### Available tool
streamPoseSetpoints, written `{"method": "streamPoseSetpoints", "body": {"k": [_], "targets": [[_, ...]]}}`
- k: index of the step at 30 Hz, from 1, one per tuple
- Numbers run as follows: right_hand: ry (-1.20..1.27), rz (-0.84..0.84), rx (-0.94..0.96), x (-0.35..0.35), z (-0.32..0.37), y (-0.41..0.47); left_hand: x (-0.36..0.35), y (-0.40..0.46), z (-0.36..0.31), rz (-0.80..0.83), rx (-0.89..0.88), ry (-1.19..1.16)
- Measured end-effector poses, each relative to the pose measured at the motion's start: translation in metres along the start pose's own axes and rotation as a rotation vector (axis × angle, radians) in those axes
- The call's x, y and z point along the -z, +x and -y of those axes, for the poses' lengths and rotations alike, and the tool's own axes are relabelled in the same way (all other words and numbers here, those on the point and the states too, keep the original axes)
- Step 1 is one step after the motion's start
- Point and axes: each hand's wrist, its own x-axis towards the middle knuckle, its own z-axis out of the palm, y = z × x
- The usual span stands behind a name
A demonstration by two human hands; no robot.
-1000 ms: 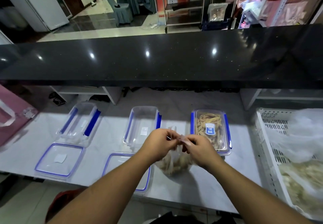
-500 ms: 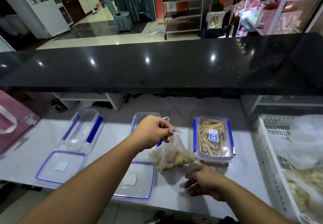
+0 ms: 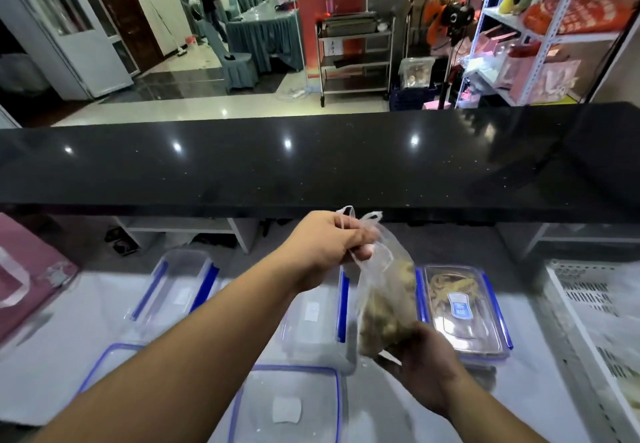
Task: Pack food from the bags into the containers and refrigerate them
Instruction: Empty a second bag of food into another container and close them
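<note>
My left hand (image 3: 329,245) grips the top handles of a clear plastic bag of pale food pieces (image 3: 386,300), lifted off the white counter. My right hand (image 3: 424,363) cups the bag's bottom from below. Under the bag lies an empty clear container with blue clips (image 3: 311,321), partly hidden by my left arm. To its right sits a closed container (image 3: 462,307) holding tan strips. Another empty container (image 3: 173,290) stands to the left. Two loose lids lie near the front edge, the middle lid (image 3: 287,404) and the left lid (image 3: 104,363).
A black raised countertop (image 3: 311,162) runs across above the work surface. A white slotted crate (image 3: 588,321) with bagged food stands at the right. A pink bag (image 3: 27,276) sits at the far left. Shelves and a metal cart stand beyond the counter.
The bag has risen off the counter, held by my left hand. My right hand has moved from the counter up under the bag's bottom.
</note>
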Motion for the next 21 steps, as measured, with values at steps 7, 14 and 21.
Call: {"method": "streamPoseSetpoints", "body": {"k": [7,14,21], "targets": [[0.123,-0.054,0.019,-0.038,0.003,0.021,0.041,0.026,0.01,-0.037,0.023,-0.075],[0.004,-0.153,0.061,-0.06,-0.007,0.034,0.077,0.049,0.042,-0.042,0.095,-0.198],[-0.389,-0.387,0.359,-0.068,-0.004,0.048,0.116,0.066,0.095,-0.175,0.14,-0.121]]}}
